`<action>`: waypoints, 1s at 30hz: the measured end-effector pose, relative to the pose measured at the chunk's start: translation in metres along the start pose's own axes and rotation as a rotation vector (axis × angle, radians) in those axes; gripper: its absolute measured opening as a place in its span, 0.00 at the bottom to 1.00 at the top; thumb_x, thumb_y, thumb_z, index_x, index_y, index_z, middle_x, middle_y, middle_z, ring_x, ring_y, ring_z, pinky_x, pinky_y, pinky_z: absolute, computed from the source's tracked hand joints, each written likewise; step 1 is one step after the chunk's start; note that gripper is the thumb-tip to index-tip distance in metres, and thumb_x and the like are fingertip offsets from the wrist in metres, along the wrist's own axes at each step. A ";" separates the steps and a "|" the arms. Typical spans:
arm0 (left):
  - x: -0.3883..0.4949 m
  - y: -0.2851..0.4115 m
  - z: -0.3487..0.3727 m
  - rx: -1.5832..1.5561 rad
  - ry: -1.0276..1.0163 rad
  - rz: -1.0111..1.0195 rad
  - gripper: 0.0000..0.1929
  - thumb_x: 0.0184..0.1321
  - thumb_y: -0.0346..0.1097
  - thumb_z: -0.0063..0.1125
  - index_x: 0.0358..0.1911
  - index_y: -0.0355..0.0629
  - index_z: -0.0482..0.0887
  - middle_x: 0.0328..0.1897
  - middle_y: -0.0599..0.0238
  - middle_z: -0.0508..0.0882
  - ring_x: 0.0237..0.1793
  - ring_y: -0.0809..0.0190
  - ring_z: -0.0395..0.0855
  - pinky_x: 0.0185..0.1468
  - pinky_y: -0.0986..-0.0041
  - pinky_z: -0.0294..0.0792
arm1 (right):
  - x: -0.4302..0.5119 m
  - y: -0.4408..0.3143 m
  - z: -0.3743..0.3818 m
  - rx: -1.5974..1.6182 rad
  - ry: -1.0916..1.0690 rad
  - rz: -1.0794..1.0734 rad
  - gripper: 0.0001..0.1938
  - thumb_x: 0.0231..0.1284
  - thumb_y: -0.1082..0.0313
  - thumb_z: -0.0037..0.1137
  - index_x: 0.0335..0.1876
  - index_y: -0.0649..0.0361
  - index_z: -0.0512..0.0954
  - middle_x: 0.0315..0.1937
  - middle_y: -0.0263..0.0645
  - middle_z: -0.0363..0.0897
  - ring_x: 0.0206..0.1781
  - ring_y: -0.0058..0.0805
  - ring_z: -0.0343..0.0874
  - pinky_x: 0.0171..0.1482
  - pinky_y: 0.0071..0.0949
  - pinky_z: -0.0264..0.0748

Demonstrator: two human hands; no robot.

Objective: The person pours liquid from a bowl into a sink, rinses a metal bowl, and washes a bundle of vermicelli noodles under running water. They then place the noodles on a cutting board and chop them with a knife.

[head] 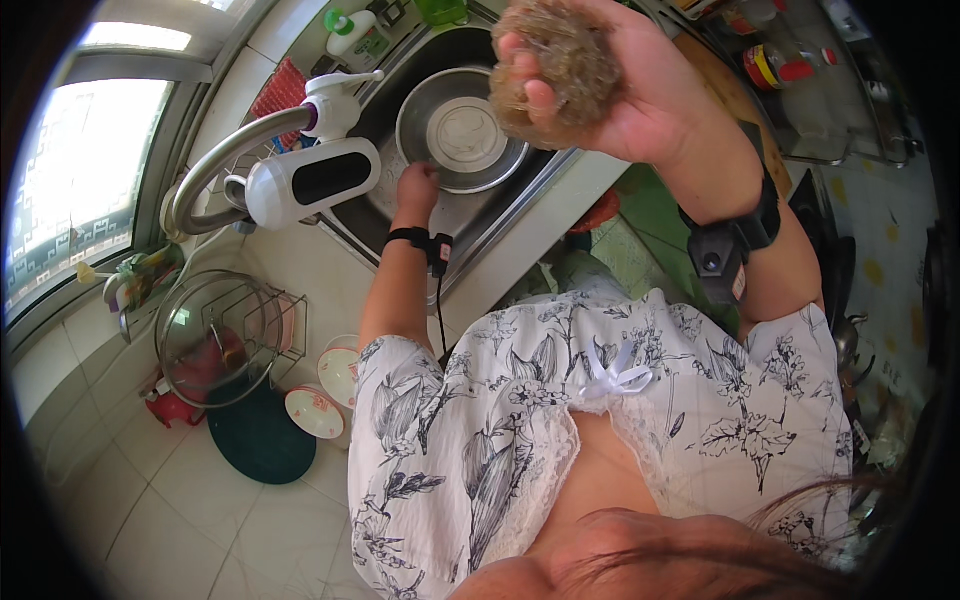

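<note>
My right hand is raised near the top of the view, its fingers closed around a wet, translucent brown, stringy clump; what it is made of I cannot tell. Below and to the left of it, a round stainless steel basin stands in the sink, with some pale strands in its bottom. My left hand is at the near left rim of the basin, fingers curled; whether they pinch the rim is hard to see. Each wrist wears a black strap with a small device.
A white tap with a curved metal hose reaches over the left of the sink. A soap bottle stands behind. On the left counter are a glass lid, a wire rack, bowls and a dark green round object. Jars stand at the right.
</note>
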State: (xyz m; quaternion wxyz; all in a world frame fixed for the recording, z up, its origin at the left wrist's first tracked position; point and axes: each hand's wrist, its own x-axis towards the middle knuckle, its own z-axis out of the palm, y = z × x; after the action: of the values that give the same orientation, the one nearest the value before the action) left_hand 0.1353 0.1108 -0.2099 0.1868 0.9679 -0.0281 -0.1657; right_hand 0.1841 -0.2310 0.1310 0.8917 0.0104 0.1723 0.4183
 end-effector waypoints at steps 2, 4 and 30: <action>-0.002 0.015 0.001 0.348 -0.157 0.082 0.12 0.57 0.39 0.51 0.35 0.44 0.87 0.38 0.58 0.87 0.41 0.50 0.84 0.46 0.55 0.72 | -0.004 0.001 -0.001 0.028 0.003 -0.018 0.22 0.68 0.54 0.40 0.37 0.69 0.77 0.31 0.44 0.80 0.35 0.37 0.80 0.38 0.36 0.81; -0.011 0.022 0.002 0.479 -0.394 0.079 0.15 0.59 0.44 0.49 0.39 0.47 0.87 0.44 0.57 0.86 0.48 0.50 0.81 0.56 0.53 0.66 | 0.002 0.002 -0.005 0.055 0.061 0.014 0.22 0.68 0.54 0.41 0.37 0.68 0.78 0.31 0.44 0.80 0.35 0.37 0.80 0.38 0.37 0.81; -0.065 0.018 0.092 -0.046 -0.523 -0.245 0.26 0.52 0.31 0.56 0.58 0.46 0.70 0.62 0.45 0.67 0.60 0.35 0.68 0.63 0.52 0.64 | 0.000 0.035 -0.036 -0.005 0.339 -0.122 0.16 0.67 0.54 0.44 0.44 0.58 0.75 0.38 0.38 0.78 0.38 0.30 0.78 0.37 0.31 0.81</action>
State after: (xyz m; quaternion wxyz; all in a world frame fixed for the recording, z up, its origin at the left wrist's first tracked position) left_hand 0.0436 0.0689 -0.2631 0.1736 0.8840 0.0453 -0.4316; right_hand 0.1466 -0.2125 0.1034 0.8737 -0.0731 0.3192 0.3596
